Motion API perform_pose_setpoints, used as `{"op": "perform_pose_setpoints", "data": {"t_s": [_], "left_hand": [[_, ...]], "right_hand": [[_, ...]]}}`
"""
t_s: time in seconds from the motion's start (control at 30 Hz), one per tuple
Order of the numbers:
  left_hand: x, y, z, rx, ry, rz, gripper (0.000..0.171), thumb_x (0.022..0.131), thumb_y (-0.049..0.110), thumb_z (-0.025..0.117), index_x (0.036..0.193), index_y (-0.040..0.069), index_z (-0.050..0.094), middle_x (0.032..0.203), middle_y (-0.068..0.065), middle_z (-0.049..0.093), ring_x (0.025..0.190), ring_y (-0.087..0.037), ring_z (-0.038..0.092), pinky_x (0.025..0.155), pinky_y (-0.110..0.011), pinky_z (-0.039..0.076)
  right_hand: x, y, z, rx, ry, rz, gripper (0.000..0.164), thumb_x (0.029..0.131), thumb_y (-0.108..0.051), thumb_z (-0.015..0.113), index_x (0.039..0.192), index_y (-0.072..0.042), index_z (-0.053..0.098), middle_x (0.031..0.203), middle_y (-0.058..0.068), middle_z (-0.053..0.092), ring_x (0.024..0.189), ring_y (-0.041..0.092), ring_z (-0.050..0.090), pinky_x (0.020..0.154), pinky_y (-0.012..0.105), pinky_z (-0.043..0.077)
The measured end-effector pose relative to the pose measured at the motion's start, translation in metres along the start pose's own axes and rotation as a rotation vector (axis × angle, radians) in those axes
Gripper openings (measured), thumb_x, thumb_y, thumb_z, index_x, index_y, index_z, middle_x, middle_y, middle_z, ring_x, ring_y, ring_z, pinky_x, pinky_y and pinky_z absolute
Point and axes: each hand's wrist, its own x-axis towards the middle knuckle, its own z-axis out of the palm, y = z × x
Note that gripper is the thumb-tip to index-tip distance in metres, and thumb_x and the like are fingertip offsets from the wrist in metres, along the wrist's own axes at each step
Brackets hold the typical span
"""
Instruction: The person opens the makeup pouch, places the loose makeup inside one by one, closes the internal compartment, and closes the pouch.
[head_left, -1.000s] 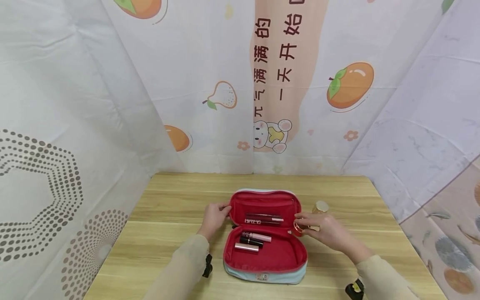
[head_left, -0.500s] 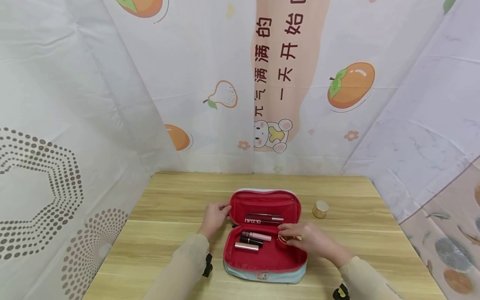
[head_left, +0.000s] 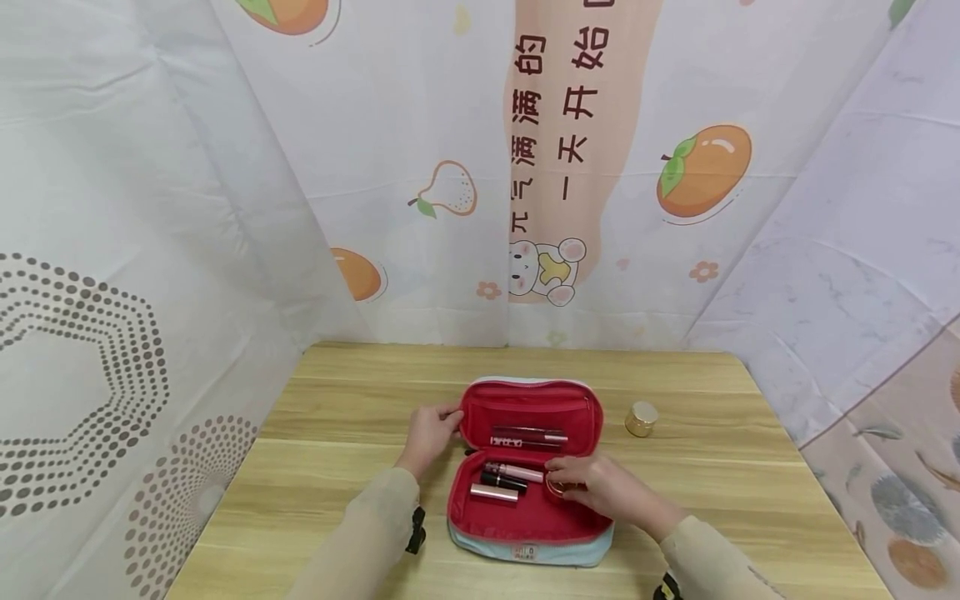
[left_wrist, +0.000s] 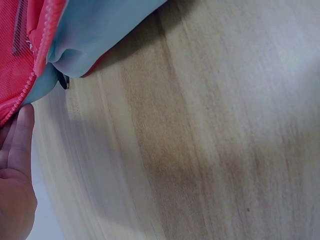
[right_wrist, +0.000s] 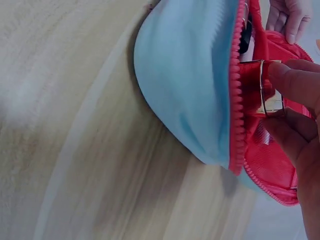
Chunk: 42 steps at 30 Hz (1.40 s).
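An unzipped cosmetic bag (head_left: 540, 527), light blue outside and red inside, lies spread on the table. My left hand (head_left: 429, 437) pinches the left edge of its raised lid; in the right wrist view the thumb lies on the red inner side. Over the right half of the lower compartment, my right hand (head_left: 609, 489) grips a small red jar with gold trim (right_wrist: 253, 89) between thumb and fingers. Left of the jar lie a pink tube (head_left: 519, 473), a black tube (head_left: 504, 482) and a rose-gold tube (head_left: 493, 493). Whether the jar touches the bag's floor cannot be told.
A small gold jar (head_left: 641, 419) stands on the wooden table (head_left: 697, 467), right of the bag. Slim dark sticks (head_left: 528, 435) sit in the lid's mesh pocket. A printed curtain (head_left: 420, 275) hangs behind the table's far edge.
My right hand has carried the red jar leftward, from the bag's right edge to inside the lower compartment near the tubes. My left hand stays on the lid.
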Motion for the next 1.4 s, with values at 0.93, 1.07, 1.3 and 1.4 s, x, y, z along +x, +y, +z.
{"op": "perform_pose_setpoints", "data": {"t_s": [0.93, 1.07, 1.3, 1.4], "left_hand": [[0.0006, -0.0014, 0.0005, -0.017, -0.001, -0.029, 0.018, 0.099, 0.002, 0.064, 0.111, -0.006, 0.076, 0.095, -0.019, 0.076, 0.076, -0.022, 0.074, 0.071, -0.038, 0.063], [0.0006, -0.0027, 0.0004, -0.029, -0.007, -0.032, 0.018, 0.099, 0.002, 0.064, 0.11, -0.007, 0.075, 0.096, -0.02, 0.076, 0.075, -0.018, 0.073, 0.07, -0.034, 0.063], [0.0008, -0.0041, 0.0003, -0.037, -0.006, -0.021, 0.019, 0.099, 0.001, 0.063, 0.111, -0.007, 0.075, 0.097, -0.02, 0.076, 0.076, -0.018, 0.073, 0.068, -0.031, 0.062], [0.001, -0.0041, 0.0003, -0.04, -0.007, -0.024, 0.019, 0.1, 0.001, 0.063, 0.112, -0.007, 0.075, 0.098, -0.02, 0.076, 0.076, -0.018, 0.073, 0.069, -0.032, 0.063]], "right_hand": [[-0.0077, 0.0034, 0.0099, 0.063, -0.002, 0.121, 0.031, 0.081, -0.003, 0.083, 0.112, -0.006, 0.077, 0.12, 0.011, 0.074, 0.103, 0.023, 0.074, 0.086, 0.038, 0.061], [-0.008, 0.0025, 0.0096, 0.075, -0.005, 0.125, 0.03, 0.082, -0.003, 0.082, 0.112, -0.006, 0.077, 0.121, 0.011, 0.074, 0.104, 0.023, 0.074, 0.086, 0.038, 0.061], [-0.0081, 0.0016, 0.0071, 0.106, -0.035, 0.169, 0.03, 0.085, -0.003, 0.08, 0.114, -0.008, 0.076, 0.123, 0.012, 0.073, 0.107, 0.024, 0.073, 0.088, 0.038, 0.061], [-0.0078, 0.0012, 0.0047, 0.112, -0.058, 0.192, 0.03, 0.086, -0.005, 0.08, 0.116, -0.008, 0.076, 0.125, 0.012, 0.072, 0.11, 0.025, 0.072, 0.089, 0.039, 0.06]]}}
